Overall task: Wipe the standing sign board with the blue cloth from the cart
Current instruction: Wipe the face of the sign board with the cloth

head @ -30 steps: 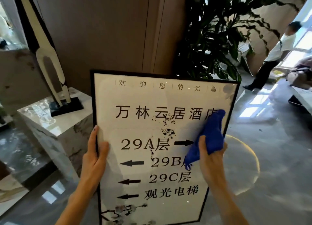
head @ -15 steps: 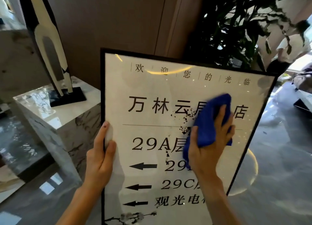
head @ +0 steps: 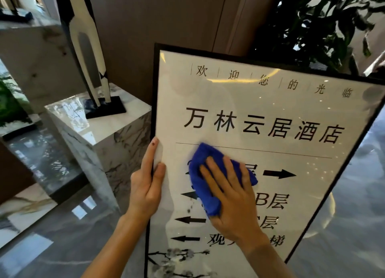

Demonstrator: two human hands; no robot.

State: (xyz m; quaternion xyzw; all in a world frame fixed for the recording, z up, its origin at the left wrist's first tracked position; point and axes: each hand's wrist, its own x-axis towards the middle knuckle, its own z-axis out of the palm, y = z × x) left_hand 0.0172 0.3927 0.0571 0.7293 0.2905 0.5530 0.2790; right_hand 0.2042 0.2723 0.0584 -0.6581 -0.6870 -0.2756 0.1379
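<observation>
The standing sign board is a white glossy panel in a thin black frame, printed with black Chinese characters and arrows. My left hand grips its left edge, thumb on the face. My right hand lies flat on the middle-left of the panel and presses the crumpled blue cloth against it. The cloth covers part of the "29A" line. A few dark specks show on the panel just below the cloth.
A marble pedestal with a black-and-white sculpture stands close to the left of the board. A large potted plant is behind the board's right side. Brown wall panels are behind. The floor is glossy grey stone.
My right hand has swept the cloth from the board's right side across to the middle-left and lower. The dark splatter near the centre line is gone. The board now looks closer.
</observation>
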